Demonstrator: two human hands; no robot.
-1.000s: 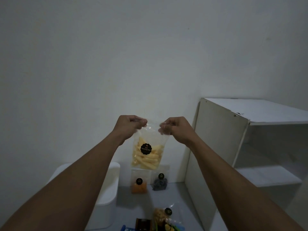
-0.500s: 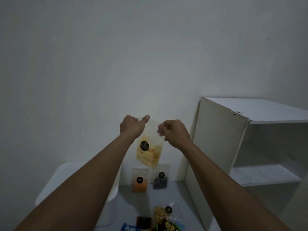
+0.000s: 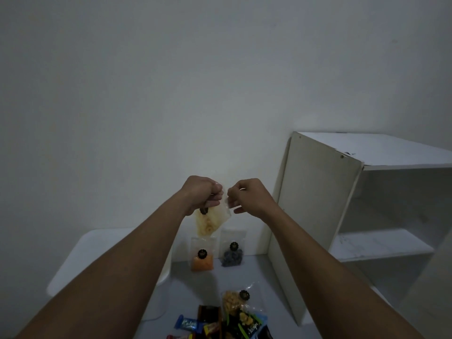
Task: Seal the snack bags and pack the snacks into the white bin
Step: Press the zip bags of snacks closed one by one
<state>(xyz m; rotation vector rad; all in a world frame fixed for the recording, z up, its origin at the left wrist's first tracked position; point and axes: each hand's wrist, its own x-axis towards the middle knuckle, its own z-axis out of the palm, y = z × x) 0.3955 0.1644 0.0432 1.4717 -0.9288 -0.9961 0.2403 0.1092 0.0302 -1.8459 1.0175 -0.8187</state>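
Note:
I hold a clear bag of pale yellow snack sticks point(image 3: 209, 222) up in front of the wall. My left hand point(image 3: 201, 193) grips its top, with the bag hanging tilted below the fist. My right hand point(image 3: 248, 195) pinches the bag's upper right corner. The white bin point(image 3: 107, 250) stands at the lower left, partly behind my left forearm. Against the wall stand a bag of orange snacks point(image 3: 202, 256) and a bag of dark snacks point(image 3: 232, 250).
A white open shelf unit point(image 3: 342, 204) stands at the right. On the grey floor near me lie a bag of yellow snacks point(image 3: 236, 303), a green and black packet point(image 3: 249, 324), a blue wrapped bar point(image 3: 187, 322) and other small wrapped snacks.
The bag has swung and tilted, bunching under my left fist. Both hands have come closer together at its top. The view has tipped down a little, showing more of the floor.

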